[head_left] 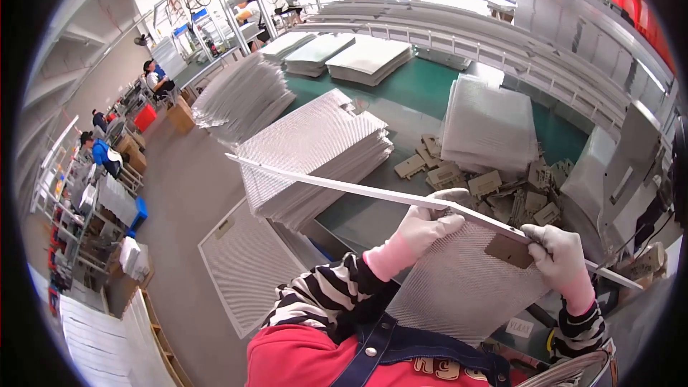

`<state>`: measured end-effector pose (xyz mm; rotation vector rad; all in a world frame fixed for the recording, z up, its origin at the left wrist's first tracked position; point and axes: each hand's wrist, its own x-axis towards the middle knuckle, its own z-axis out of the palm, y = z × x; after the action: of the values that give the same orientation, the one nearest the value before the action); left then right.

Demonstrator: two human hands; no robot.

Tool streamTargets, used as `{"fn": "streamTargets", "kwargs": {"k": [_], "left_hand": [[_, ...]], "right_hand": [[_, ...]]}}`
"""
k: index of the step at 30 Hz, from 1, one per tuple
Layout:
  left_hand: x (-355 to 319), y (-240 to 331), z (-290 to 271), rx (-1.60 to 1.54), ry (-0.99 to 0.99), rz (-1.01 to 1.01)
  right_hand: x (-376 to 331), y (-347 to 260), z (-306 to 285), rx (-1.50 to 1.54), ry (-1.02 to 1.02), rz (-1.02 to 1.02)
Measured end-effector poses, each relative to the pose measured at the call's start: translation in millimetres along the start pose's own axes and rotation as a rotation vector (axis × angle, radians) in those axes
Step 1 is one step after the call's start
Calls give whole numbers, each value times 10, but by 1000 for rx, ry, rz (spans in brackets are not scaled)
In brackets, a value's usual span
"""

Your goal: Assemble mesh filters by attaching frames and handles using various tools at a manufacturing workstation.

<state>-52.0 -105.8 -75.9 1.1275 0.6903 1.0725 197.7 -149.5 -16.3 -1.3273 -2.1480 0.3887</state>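
In front of my body a grey mesh sheet (466,283) hangs tilted, its lower part against my apron. A long white frame strip (322,180) runs along its upper edge and sticks out far to the left, over a stack of mesh sheets (308,140). My left hand (432,223), in a white glove with a pink cuff, is closed round the strip near the sheet's left corner. Also gloved, my right hand (555,254) pinches the strip and sheet edge farther right. Between the hands, a brownish-grey plate (509,250) sits at the sheet's edge, just left of my right fingers.
Loose beige plates (484,185) lie piled on the green table beyond my hands, beside a stack of pale sheets (489,118). A framed mesh panel (251,272) leans at the left. Long strips (459,14) fill a rack behind the table. A monitor (629,161) stands at right.
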Motion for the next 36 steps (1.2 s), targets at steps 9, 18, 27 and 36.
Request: {"fn": "streamTargets", "kwargs": {"k": [9, 18, 27, 36], "left_hand": [[253, 746, 134, 1501, -184, 707], [739, 665, 155, 1437, -751, -168], [801, 721, 127, 1322, -875, -240], [813, 362, 1037, 1466, -839, 117]], "right_hand": [[190, 175, 10, 105, -106, 128], [-404, 871, -336, -6, -92, 378], [-352, 487, -569, 52, -294, 283], [-117, 446, -513, -13, -366, 263]]}}
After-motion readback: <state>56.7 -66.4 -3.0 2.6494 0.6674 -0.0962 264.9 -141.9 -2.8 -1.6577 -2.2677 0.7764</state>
